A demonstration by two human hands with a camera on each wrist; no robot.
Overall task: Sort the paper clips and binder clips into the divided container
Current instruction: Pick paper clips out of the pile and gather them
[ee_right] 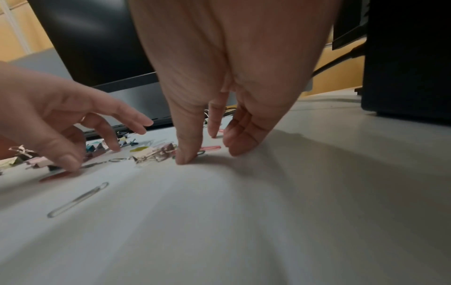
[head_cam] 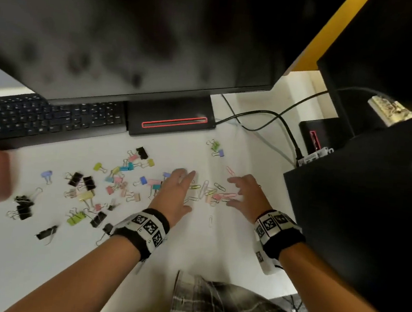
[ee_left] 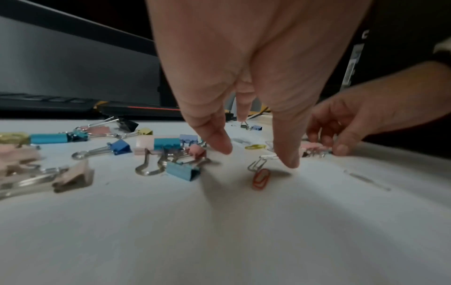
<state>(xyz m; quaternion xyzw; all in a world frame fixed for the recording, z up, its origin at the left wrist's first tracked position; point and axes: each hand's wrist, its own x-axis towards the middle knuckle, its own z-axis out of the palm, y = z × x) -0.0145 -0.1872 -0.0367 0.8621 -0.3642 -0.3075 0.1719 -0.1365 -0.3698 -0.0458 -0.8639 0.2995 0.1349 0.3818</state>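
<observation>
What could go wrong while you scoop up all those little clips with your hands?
The paper clips lie tangled with a pink binder clip between the left hand and right hand, so both sorts might get scooped up together. One silver clip lies apart, nearer the person, and could be missed. The divided container is not clearly in view, so clips may drop on the way.

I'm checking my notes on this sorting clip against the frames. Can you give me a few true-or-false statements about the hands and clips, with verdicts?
1. Both hands are over the white desk. True.
2. The left hand holds a black binder clip. False: its fingers are spread and hold nothing.
3. Most binder clips lie to the left of the left hand. True.
4. The right hand rests on the keyboard. False: it is at the paper clips on the desk.
5. A silver paper clip lies alone nearer the person. True.
</observation>
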